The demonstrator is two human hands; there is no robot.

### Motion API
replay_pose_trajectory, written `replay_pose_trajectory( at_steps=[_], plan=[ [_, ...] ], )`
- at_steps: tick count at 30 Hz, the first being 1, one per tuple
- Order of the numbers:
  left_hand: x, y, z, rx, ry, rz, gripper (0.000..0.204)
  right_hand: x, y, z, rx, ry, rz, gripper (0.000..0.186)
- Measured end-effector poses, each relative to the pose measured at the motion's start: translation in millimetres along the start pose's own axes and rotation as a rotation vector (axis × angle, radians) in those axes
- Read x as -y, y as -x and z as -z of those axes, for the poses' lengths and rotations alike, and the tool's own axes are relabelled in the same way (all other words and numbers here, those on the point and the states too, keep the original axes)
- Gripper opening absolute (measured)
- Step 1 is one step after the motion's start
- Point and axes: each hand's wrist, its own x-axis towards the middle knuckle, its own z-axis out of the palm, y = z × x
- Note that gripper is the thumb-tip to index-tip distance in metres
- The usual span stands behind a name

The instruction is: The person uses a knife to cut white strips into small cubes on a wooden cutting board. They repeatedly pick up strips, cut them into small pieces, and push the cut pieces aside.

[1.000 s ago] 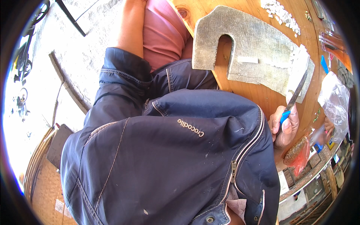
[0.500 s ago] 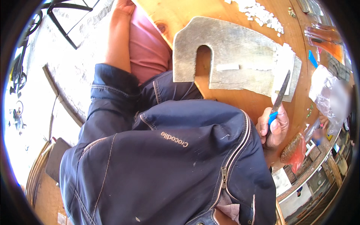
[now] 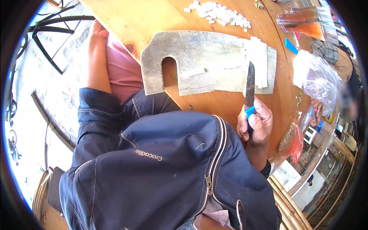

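Observation:
My right hand (image 3: 258, 122) is wrapped round the blue handle of a knife (image 3: 250, 82). The dark blade points away from me, its tip over the near side of a stack of white strips (image 3: 258, 53). Those strips lie at the right end of a worn grey board (image 3: 222, 46) with a rounded slot. A single short white strip (image 3: 196, 72) rests farther left on the board. Beyond the board's far edge is a heap of small white cut pieces (image 3: 226, 15). My left hand (image 3: 99, 30) is beside pink cloth (image 3: 119, 61) near the table edge, its fingers hidden.
The wooden table (image 3: 122, 19) carries clear cups of amber liquid (image 3: 303, 23), a blue-handled tool (image 3: 290, 46), a clear plastic bag (image 3: 318, 74) and a red bag (image 3: 295, 143) at the right. Another person's hand (image 3: 316, 109) shows beyond. A black metal frame (image 3: 42, 28) stands at far left.
The view has shifted, so table and board appear farther left. The knife in my right hand has turned more upright, pointing straight away from me. My left arm stays beside the pink cloth.

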Motion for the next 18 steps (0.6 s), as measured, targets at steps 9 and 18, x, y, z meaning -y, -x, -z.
replay_pose_trajectory(
  at_steps=[9, 18],
  plan=[
    [4.2, -12.2, 3.2, -0.025, 0.022, 0.088, 0.032, -7.6, -0.2, 12.6, 0.072, -0.012, 0.030, 0.051],
    [4.0, -13.3, 18.3, -0.058, 0.045, 0.147, 0.032, -5.7, -1.8, 6.9, 0.072, -0.014, 0.048, 0.051]
  ],
)
